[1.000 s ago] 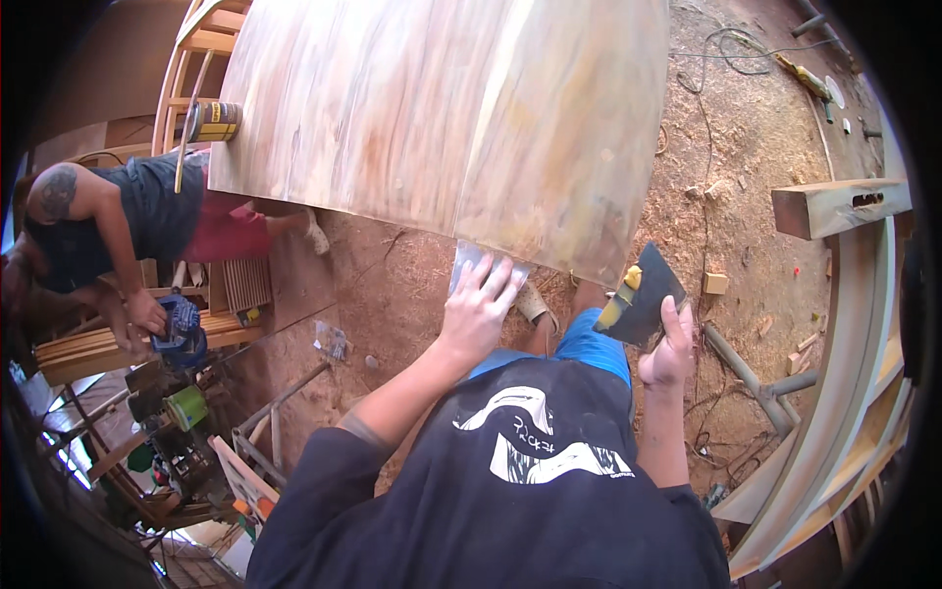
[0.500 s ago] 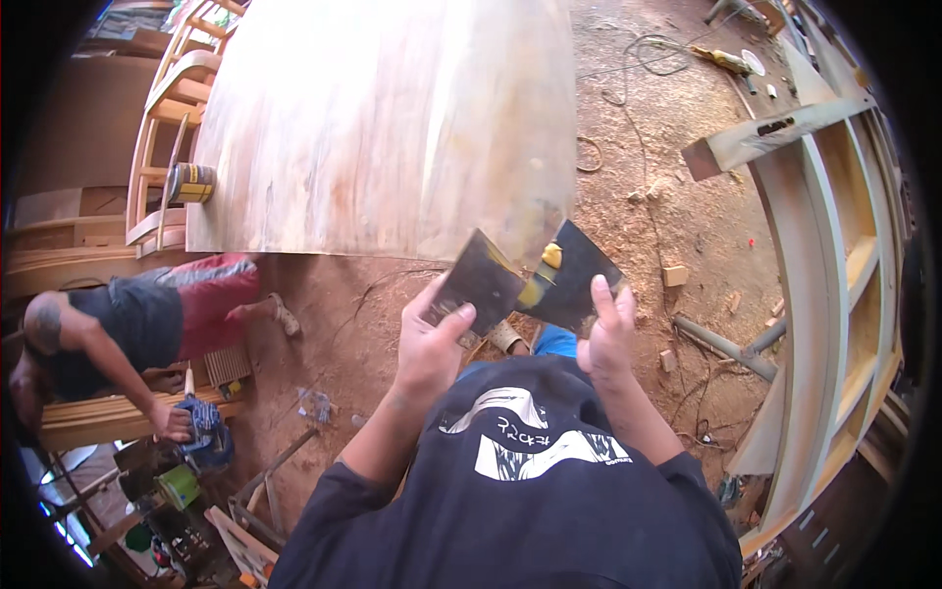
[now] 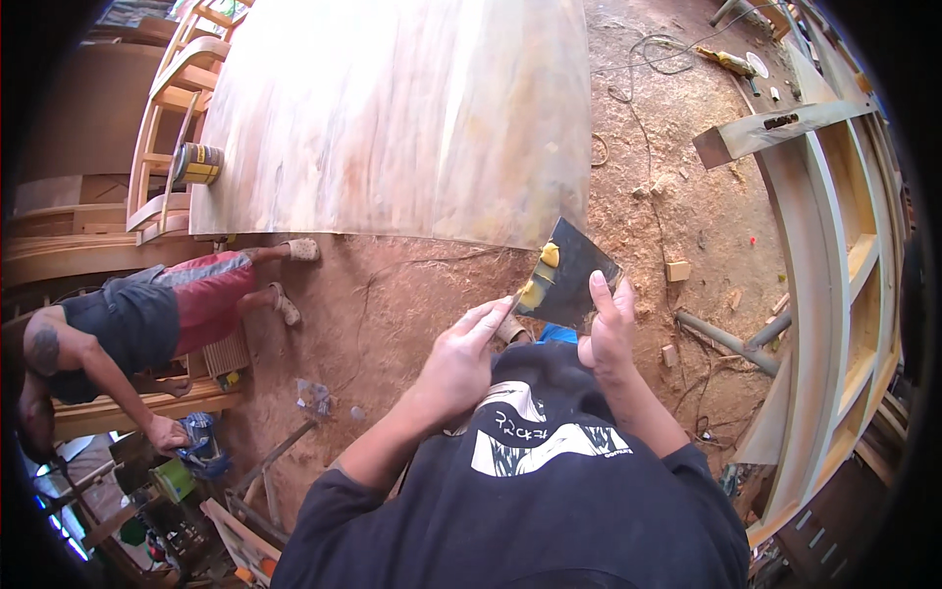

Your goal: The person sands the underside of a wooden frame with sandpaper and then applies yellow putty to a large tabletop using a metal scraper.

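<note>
My right hand pinches a flat black putty spreader by its lower right edge, thumb on top. A lump of yellow putty sits near the spreader's upper left edge, with more smeared below it. My left hand is closed on a second dark spreader, now seen almost edge-on. The second spreader's edge meets or nearly meets the smeared side of the first; whether they touch is hard to tell. Both hands are in front of my chest, just short of a large wooden panel with pale streaks.
A can stands at the panel's left edge beside wooden frames. On the left a person bends with a hand on a blue thing. At right stands a large wooden frame. A cable and sawdust lie on the ground.
My left hand has moved right and turned its spreader from face-up to edge-on, against or near the other one. My right hand has barely moved. The person at left has shifted slightly.
</note>
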A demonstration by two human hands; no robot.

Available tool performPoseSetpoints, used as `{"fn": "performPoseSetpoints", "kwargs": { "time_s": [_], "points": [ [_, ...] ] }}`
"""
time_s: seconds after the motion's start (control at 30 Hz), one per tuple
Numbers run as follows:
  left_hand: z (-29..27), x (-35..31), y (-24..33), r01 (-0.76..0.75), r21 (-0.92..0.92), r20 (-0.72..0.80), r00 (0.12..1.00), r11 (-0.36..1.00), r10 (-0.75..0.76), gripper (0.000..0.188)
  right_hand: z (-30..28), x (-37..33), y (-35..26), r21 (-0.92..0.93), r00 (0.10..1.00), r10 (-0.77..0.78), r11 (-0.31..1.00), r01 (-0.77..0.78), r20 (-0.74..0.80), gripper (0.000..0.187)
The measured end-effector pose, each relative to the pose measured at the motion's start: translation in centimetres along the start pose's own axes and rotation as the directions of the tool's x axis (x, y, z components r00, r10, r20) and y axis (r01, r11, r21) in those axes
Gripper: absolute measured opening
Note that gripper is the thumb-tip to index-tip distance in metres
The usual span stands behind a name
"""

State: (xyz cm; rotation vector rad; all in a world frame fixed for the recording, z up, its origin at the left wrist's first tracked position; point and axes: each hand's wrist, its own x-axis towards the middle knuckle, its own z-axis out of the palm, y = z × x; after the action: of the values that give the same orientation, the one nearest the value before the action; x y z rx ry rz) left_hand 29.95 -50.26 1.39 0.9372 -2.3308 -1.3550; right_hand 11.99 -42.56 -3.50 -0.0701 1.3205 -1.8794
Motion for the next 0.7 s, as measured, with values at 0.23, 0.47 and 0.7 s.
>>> {"fn": "performPoseSetpoints", "kwargs": {
  "time_s": [0.23,0.47,0.7],
  "points": [
    [-4.3,0.7,2.5,-0.236,0.200,-0.028,0.969,0.951,0.246,0.046,0.9,-0.5,-0.2,0.062,0.996,-0.018,0.998,0.013,0.082,0.024],
    [-5.3,3.0,5.1,-0.408,0.557,0.286,0.912,0.724,0.294,0.046,1.4,-1.4,-0.9,-0.351,0.965,-0.208,0.902,0.253,0.161,0.020],
    [-3.5,3.9,3.7,-0.419,0.547,0.342,0.902,0.724,0.264,0.045,0.7,-1.5,-1.2,-0.397,0.970,-0.144,0.893,0.212,0.194,0.025]
  ]
}}
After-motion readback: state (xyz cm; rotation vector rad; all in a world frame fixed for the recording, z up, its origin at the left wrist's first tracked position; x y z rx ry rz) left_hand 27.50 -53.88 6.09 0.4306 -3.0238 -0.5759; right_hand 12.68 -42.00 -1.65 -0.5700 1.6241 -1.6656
